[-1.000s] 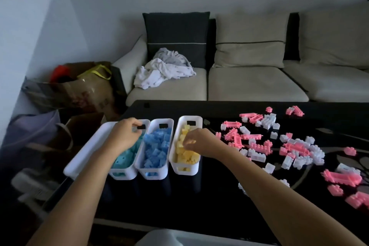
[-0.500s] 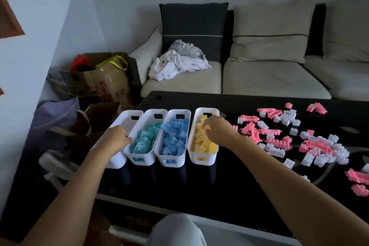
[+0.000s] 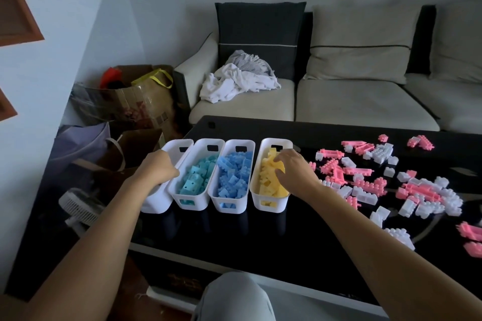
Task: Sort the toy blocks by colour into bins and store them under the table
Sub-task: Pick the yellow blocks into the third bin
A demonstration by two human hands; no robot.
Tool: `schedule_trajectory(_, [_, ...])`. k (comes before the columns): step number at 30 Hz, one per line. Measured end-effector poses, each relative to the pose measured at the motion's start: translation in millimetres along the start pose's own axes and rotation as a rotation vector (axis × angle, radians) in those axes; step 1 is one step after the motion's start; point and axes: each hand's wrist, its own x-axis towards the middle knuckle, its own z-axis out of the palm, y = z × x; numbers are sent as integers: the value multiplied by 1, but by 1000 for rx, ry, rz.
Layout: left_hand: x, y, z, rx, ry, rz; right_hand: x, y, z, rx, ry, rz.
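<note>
A pale sofa (image 3: 360,101) spans the back. A heap of white cloth (image 3: 234,83) lies on the sofa's left seat, below a dark cushion (image 3: 258,34) on its backrest. Left of the sofa's arm stands a cardboard box (image 3: 130,101). Further from the sofa are a purple bag (image 3: 78,143) and a white fan (image 3: 80,206).

Four white bins are lined up side by side at the left end of the black table (image 3: 260,237), each with a slot handle in its end wall. The leftmost bin (image 3: 159,203) is set at the table's edge. The second bin (image 3: 193,202) is filled with teal blocks (image 3: 194,180), the third bin (image 3: 229,204) with blue blocks (image 3: 232,177), the fourth bin (image 3: 268,204) with yellow blocks (image 3: 268,182). Pink blocks (image 3: 339,172) and white blocks (image 3: 380,151) are scattered loose and intermixed across the table's right half.
</note>
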Motion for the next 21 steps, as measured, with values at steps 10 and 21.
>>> schedule_trajectory(10, [4, -7, -4, 88, -43, 26, 37, -87, 15, -26, -397, -293])
schedule_trajectory(21, [8, -9, 0, 92, -68, 85, 66, -72, 33, -331, -442, -280])
